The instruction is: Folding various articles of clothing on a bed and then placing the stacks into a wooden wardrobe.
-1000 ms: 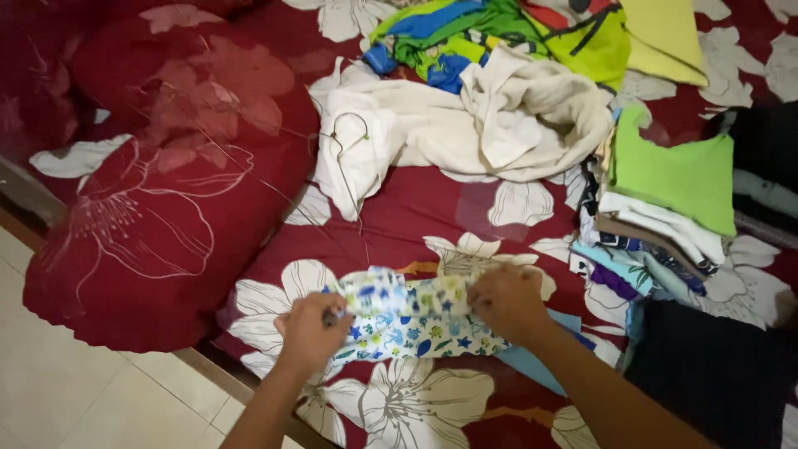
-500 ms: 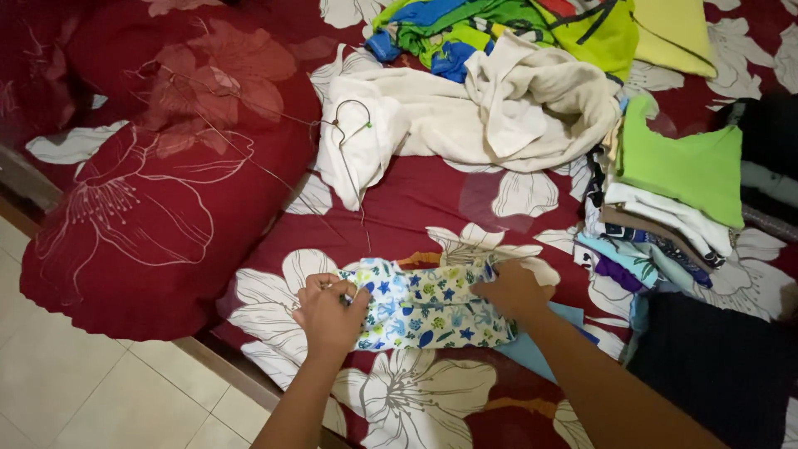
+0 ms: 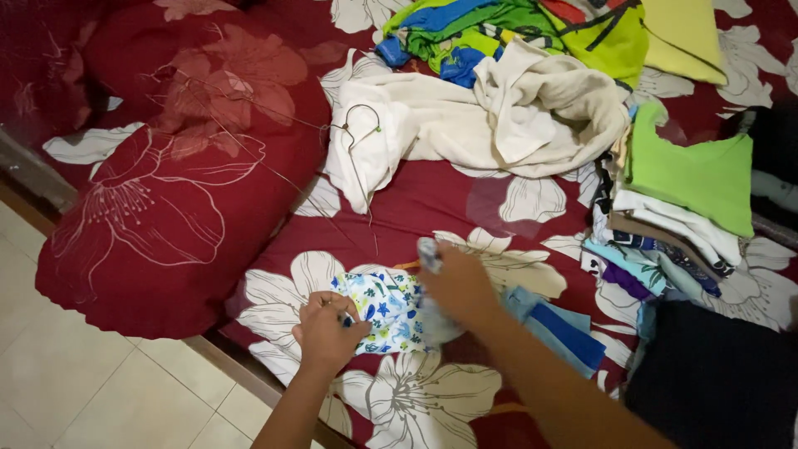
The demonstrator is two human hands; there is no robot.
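Observation:
A small white garment (image 3: 384, 306) printed with blue and green shapes lies on the red flowered bedsheet (image 3: 432, 204) near the bed's front edge. My left hand (image 3: 328, 330) pinches its left end against the sheet. My right hand (image 3: 455, 284) grips the garment's right side and is folding it over toward the left, so the cloth there looks blurred. A folded blue cloth (image 3: 559, 329) lies just right of my right forearm.
A stack of folded clothes (image 3: 673, 204) topped by a green one stands at the right, a dark cloth (image 3: 715, 378) in front of it. A cream towel (image 3: 499, 125) with a wire hanger (image 3: 359, 133), colourful clothes (image 3: 515, 29) and a red pillow (image 3: 174, 166) lie beyond. Tiled floor (image 3: 75, 391) at lower left.
My right hand has moved left, carrying the garment's right end over toward the left hand, and the blue cloth underneath is now uncovered. The left hand stays put.

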